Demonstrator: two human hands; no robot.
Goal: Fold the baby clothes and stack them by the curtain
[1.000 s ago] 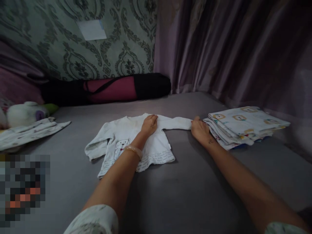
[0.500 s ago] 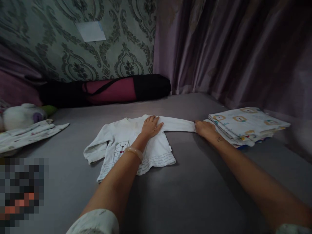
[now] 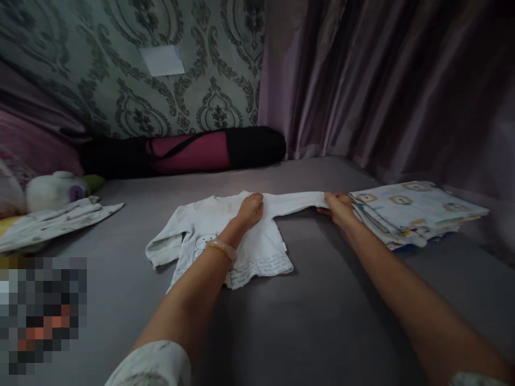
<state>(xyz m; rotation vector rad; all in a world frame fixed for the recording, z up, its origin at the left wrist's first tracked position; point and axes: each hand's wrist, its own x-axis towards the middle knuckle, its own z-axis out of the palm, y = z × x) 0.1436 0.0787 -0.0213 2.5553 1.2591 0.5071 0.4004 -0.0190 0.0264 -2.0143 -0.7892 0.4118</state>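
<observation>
White shirt [image 3: 267, 241], small, long-sleeved, is spread on the grey surface [image 3: 298, 327], neckline pointed away from the wearer, hem toward the wearer. A line-drawn bear [image 3: 202, 244] is printed on the front, partly hidden by the left forearm. Rows of small dark lettering are printed along the hem; letters too small to be read. A faint yellowish tint can be seen near the neckline. A small white tag [image 3: 284, 246] is seen at the right-side seam. Left-side sleeve [image 3: 167, 246] is bent down and out, loosely creased. Right-side sleeve [image 3: 295, 201] is drawn out nearly straight to the side.

Position vs. grip: body of shirt is lying under the left grip [image 3: 251, 209], which is placed on the upper chest near the right-side shoulder. Fingers seen bunched there; whether fabric is pinched or just pressed cannot be told. Cuff of the straight sleeve is caught in the right grip [image 3: 339, 208], thumb and fingers closed on it, cuff end raised slightly off the surface. Folded cloth stack [image 3: 418, 206] is located just beyond the right grip, shirt body well apart from it.
</observation>
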